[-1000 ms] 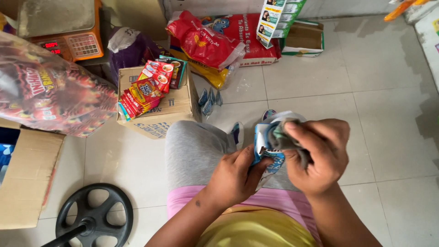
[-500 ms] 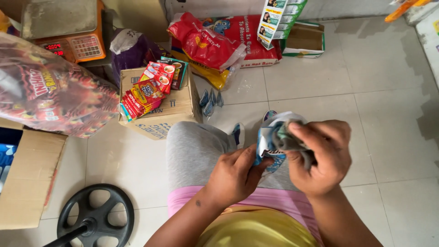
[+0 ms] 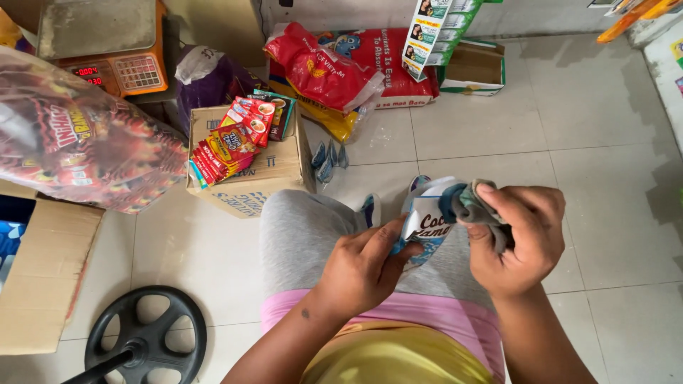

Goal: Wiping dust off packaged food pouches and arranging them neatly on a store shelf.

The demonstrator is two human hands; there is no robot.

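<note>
A pale tiled floor carries a brown cardboard box at upper left of centre, red printed plastic sacks at top centre, small blue foil sachets beside the box, and a black round wheel-shaped base at lower left.

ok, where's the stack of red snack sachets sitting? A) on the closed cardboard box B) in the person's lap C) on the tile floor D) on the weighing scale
A: the red snack sachets lie on top of the closed cardboard box, left of the person's knees, away from the scale.
</note>
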